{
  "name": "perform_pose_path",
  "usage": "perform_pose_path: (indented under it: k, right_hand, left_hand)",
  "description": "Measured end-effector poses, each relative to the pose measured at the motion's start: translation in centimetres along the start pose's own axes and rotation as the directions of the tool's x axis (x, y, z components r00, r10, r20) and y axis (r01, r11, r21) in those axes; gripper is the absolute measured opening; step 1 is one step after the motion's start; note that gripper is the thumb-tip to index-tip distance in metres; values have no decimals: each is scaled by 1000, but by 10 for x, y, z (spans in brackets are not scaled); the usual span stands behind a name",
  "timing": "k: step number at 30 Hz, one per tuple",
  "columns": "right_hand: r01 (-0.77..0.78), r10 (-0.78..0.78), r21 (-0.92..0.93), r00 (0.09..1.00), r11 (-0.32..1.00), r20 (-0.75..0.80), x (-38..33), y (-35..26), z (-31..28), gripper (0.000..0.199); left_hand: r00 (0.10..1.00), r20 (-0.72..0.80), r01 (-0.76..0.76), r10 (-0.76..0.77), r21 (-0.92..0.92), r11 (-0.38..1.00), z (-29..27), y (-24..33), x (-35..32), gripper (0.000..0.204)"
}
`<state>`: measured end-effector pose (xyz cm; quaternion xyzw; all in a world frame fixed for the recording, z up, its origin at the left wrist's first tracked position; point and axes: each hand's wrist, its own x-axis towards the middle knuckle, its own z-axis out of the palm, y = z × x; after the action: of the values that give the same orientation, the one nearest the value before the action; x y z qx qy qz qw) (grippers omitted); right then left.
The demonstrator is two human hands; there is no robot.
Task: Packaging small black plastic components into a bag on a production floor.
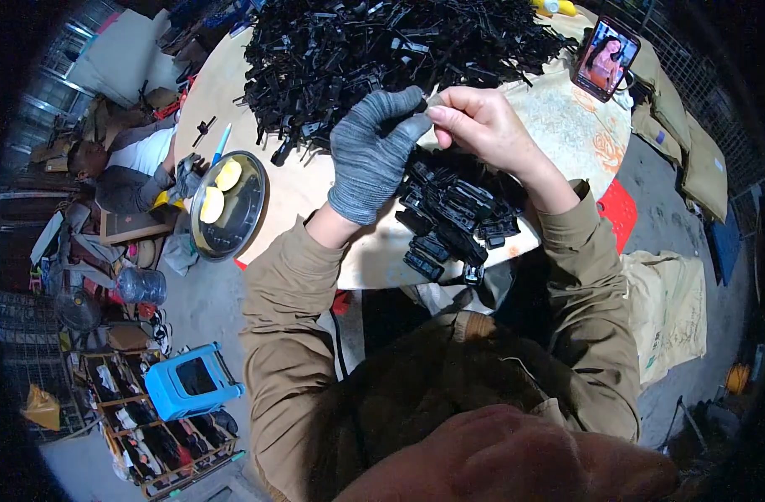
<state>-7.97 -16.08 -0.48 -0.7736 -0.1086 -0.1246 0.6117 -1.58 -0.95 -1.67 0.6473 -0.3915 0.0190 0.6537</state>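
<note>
At twelve o'clock on the round table (579, 138) lies one large heap of black plastic pieces (374, 63), many and overlapping. Two of the wearer's hands are in view, at its near edge: one left hand (374, 151) in a grey knit glove, and one right hand (484, 125), bare. The right thumb and forefinger are drawn together at the tips. The left thumb and forefinger curve toward the same spot, with a gap between them farther back. One small greyish piece (435, 99) appears to sit where the fingertips meet, at nine to ten o'clock from the right hand and one to two from the left; it is too covered to tell what each hand grips.

One smaller pile of black parts (457, 209) lies at six o'clock from the meeting fingertips and four o'clock from the left hand, close to the near table edge.

Between nine and ten o'clock stands one round dark dish (247, 224) holding two yellow pieces (228, 175). One blue pen-like tool (222, 142) lies at its twelve o'clock. Beyond the dish, one co-worker (131, 171) wears gloves. One phone (606, 58) is propped upright between one and two o'clock, its screen lit.
</note>
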Motion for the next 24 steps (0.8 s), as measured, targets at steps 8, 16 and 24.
perform_pose_path:
  k: [8, 16, 24]
  right_hand:
    - [63, -60, -145, 998, 988, 20, 4, 11, -2, 23]
    - [20, -27, 114, 998, 993, 57, 3, 13, -8, 19]
    - [52, -52, -21, 999, 998, -2, 1, 8, -2, 18]
  left_hand:
    - [941, 107, -338, 321, 305, 890, -4, -15, 2, 22]
    - [996, -39, -83, 86, 66, 994, 8, 3, 4, 29]
    - [996, -16, -81, 85, 153, 985, 2, -3, 4, 25]
